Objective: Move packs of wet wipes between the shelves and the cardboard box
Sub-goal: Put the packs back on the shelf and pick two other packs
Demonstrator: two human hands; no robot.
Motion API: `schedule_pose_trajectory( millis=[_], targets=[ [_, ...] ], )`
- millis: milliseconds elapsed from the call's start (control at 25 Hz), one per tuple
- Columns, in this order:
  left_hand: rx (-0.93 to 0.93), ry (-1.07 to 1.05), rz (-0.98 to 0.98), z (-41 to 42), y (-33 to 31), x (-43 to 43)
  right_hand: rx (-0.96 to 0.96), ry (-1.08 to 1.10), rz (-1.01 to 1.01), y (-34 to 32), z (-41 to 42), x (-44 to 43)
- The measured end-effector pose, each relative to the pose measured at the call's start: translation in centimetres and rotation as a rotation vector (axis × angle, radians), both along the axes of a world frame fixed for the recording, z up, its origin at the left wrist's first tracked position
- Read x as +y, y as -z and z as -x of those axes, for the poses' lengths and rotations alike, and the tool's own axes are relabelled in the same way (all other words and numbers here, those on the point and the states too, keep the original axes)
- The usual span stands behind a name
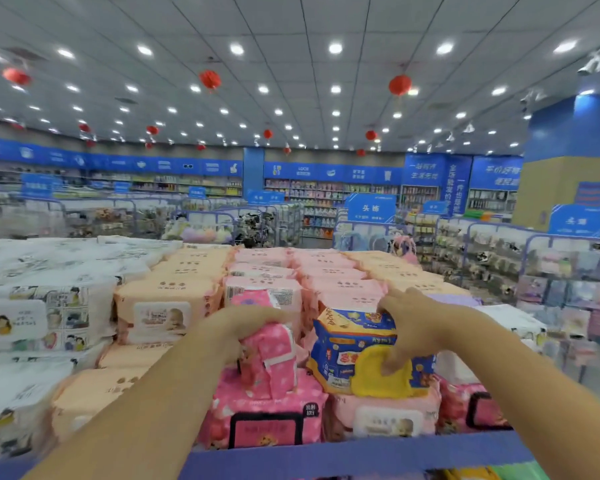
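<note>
On top of the blue-edged shelf [361,452], among stacked wet wipes, the two hands were apart, each clamped on its own pack. The left hand [253,327] curled its fingers over the upper end of a pink polka-dot pack [269,362], which stood tilted on end above a darker pink pack with a black-framed lid [267,422]. The right hand [413,327] gripped a blue pack [343,344], with its fingers hooked over the far top edge and its thumb pressed on the pack's yellow lid [378,382]. That blue pack leaned at an angle on a pale pink pack with a white lid [388,419], just beside the polka-dot one. Peach packs [167,306] sat to the left of both, with white cartoon-printed packs [32,317] beyond them, and rows of light pink packs [326,271] ran away behind the hands. Red lanterns [210,79] hung from the tiled ceiling over distant shop aisles. Motion blur softened both forearms.
</note>
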State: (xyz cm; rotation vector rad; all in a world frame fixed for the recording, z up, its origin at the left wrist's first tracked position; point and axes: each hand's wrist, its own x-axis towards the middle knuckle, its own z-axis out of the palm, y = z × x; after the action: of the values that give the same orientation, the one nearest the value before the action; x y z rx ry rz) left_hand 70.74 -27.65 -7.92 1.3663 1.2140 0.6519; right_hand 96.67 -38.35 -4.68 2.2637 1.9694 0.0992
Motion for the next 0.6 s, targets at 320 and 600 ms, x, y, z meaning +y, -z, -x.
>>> schedule_pose_trajectory(
  millis=[320,600],
  targets=[
    [-0.546,-0.093,0.004,4.1,2.5,-4.1,0.283,-0.060,-0.256,1.3,1.6,-3.3],
    [-1.113,-0.189,-0.010,17.9,3.5,-12.9,0.967,-0.037,-0.464,3.1,12.5,-7.5]
  ],
)
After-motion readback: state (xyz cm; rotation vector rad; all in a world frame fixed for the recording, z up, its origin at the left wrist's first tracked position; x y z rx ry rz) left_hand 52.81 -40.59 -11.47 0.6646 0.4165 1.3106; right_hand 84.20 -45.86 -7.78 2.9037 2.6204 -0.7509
